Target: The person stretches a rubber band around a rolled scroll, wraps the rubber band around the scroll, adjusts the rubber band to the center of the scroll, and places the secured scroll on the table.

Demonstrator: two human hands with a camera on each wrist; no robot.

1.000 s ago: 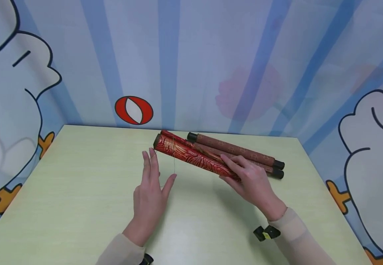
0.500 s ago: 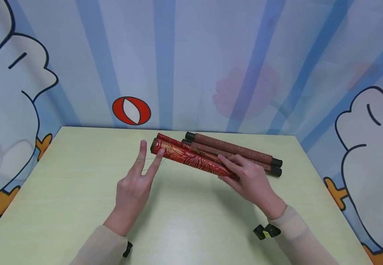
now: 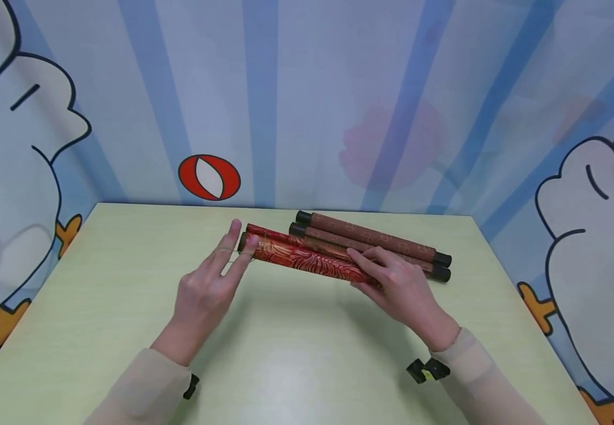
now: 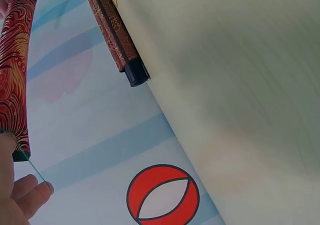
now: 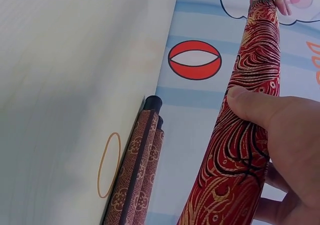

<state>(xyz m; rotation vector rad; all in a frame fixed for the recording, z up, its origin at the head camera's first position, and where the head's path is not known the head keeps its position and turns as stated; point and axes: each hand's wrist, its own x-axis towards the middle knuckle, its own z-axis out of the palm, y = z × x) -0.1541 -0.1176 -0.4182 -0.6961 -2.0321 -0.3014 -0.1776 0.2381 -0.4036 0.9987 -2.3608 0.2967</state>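
Observation:
A red scroll (image 3: 307, 260) with a gold swirl pattern slants above the table in the head view, beside a thinner red roll at its back. My right hand (image 3: 402, 286) grips its right part, thumb in front and fingers around the back. At the dark left end is my left hand (image 3: 206, 289), its fingers and thumb extended and spread. A thin green rubber band (image 4: 34, 166) stretches between that thumb and fingertip, crossing the scroll's end in the left wrist view. The thumb lies against the scroll there.
Two brown patterned scrolls (image 3: 376, 231) with black end caps lie side by side on the pale table (image 3: 100, 295), behind the red one. A tan rubber band (image 5: 98, 177) lies near them. A printed cartoon backdrop (image 3: 307, 88) rises at the table's far edge.
My left hand has drawn back left and turned, spreading the band between fingers and thumb, then come up to the scroll's end. The scroll's left end has dipped slightly; my right hand keeps its grip.

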